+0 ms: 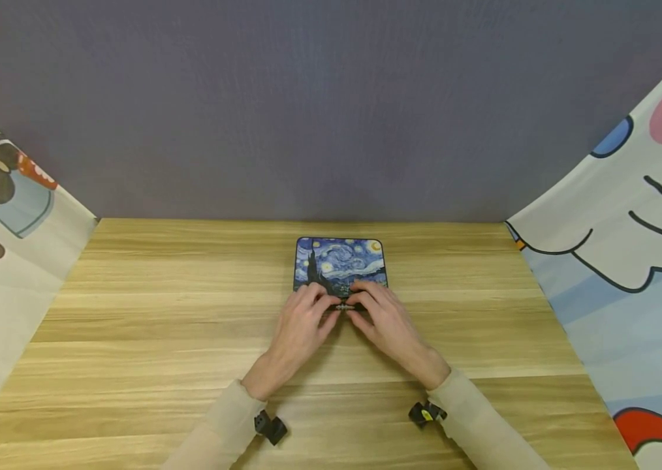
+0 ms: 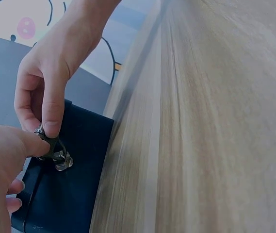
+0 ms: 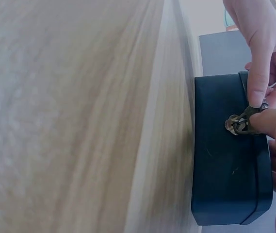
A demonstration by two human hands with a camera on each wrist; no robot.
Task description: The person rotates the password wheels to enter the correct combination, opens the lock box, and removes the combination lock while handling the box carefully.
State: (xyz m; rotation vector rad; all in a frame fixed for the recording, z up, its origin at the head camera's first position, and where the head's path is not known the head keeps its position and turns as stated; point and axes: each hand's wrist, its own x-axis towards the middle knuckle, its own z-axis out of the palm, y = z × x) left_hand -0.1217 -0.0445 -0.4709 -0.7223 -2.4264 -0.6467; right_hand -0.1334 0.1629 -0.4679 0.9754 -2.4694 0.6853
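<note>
A box stands on the table, its lid (image 1: 339,258) printed with a swirling blue night-sky painting and its dark front side (image 3: 220,170) showing in the wrist views. On that front is a small bronze-toned metal clasp (image 2: 53,145), with a loop at a shiny base plate (image 2: 65,162). My left hand (image 1: 300,323) pinches the clasp from the left between thumb and fingers. From the right, my right hand (image 1: 386,323) pinches it too. The fingertips of both hands nearly meet there and hide part of the clasp. The lid lies down on the box.
The box rests on a wood-grain table (image 1: 190,294) near its back edge. A grey wall (image 1: 307,117) rises behind it. Cartoon-printed sheets (image 1: 630,261) hang at both sides. Dark wrist devices (image 1: 271,427) are worn at the sleeves.
</note>
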